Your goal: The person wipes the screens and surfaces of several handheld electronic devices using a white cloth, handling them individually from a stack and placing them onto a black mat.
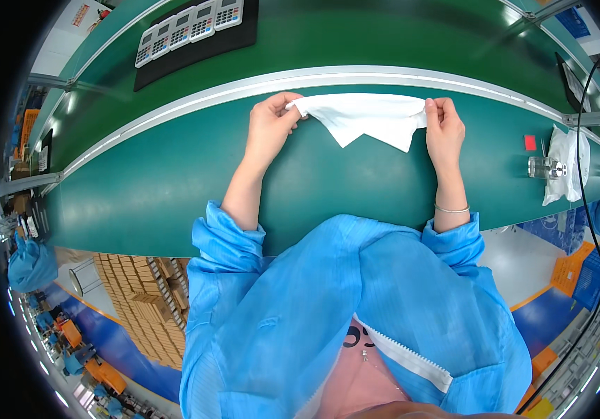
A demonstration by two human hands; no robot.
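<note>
A white cloth (370,112) is stretched between my two hands over the green tabletop (167,188), close to its far edge. My left hand (270,126) pinches the cloth's upper left corner between thumb and fingers. At the upper right corner, my right hand (445,133) grips it the same way. The cloth's top edge runs nearly straight from hand to hand, and its lower edge hangs in two points with a notch between them. Whether those points touch the tabletop I cannot tell.
Several white handheld keypad devices (189,28) stand in a row on a black mat (198,63) on the raised shelf beyond. At right are a glass bottle (546,167), a red square (530,142) and a white plastic bag (569,164). A black cable (579,140) hangs there.
</note>
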